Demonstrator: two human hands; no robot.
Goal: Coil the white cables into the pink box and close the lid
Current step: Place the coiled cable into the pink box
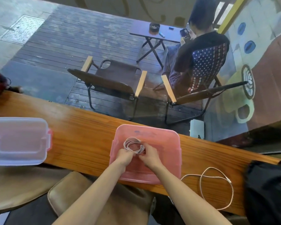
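— Bare forearms come up from the bottom edge, and both hands meet over the open pink box (170,161). See that?

— Yes. What's the left hand (124,155) doing?

— Its fingers are curled shut on the near side of the coiled white cable (134,145), pinching the loops together. The right hand (150,155) pinches the same coil from the other side, fingers closed on the strands.

— So the coil is in the box?

— Held over its inside, low down. Whether it touches the bottom, I cannot tell.

— And the other cable?

— A second white cable (217,187) lies loose on the wooden counter (81,138), just right of the box, in wide open loops, one loop hanging over the near edge.

— Where's the lid?

— The clear lid (18,141) with a pink latch sits well off to the left on the same counter. A black bag (268,192) rests at the far right, near the loose cable.
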